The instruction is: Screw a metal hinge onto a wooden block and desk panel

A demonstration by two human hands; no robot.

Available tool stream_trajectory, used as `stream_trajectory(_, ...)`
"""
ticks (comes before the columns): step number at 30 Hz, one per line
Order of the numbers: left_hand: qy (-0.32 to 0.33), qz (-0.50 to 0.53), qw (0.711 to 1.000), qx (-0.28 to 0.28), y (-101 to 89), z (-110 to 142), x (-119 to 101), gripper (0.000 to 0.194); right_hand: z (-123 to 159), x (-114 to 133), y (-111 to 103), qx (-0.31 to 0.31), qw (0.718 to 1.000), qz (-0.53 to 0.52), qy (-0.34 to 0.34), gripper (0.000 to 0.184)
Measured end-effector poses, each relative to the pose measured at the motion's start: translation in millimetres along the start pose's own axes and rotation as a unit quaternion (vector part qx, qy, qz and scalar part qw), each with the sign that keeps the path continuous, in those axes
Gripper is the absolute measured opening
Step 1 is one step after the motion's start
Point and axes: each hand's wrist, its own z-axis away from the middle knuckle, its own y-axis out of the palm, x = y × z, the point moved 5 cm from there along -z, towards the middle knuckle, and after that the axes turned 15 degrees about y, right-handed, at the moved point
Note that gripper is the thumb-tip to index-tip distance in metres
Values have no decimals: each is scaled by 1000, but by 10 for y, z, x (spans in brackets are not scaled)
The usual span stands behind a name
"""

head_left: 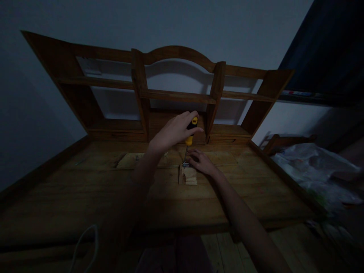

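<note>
My left hand (pixel 176 131) is closed around the black and yellow handle of a screwdriver (pixel 189 141). The screwdriver stands nearly upright, its shaft leading down to a small metal hinge (pixel 185 164). That hinge lies at the far edge of a small wooden block (pixel 189 176) with a torn, rough face. My right hand (pixel 202 163) rests low beside the shaft, fingers bent and fingertips against the hinge. The screwdriver's tip and the exact finger contact are too dark and small to make out.
Flat pale boards (pixel 131 160) lie behind the block on the wooden desk (pixel 182 208). A shelf unit (pixel 179 96) rises at the desk's back. Plastic bags (pixel 313 163) sit beyond the right edge, near a chair (pixel 287 139). A white cable (pixel 95 235) loops at lower left.
</note>
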Motion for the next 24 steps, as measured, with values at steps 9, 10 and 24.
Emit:
stream_trajectory(9,-21,-24,999,1,6,5,-35,29,-5,-18,-1,4,1000,-2,-2,23)
stream_trajectory(10,-7,-6,1000,3,1,-3,-31,29,-8,-22,2,4,1000,-3,-3,23)
stream_trajectory(24,-31,-86,996,-7,-30,4,-92,28,-2,-25,5,0,1000,0,-1,23)
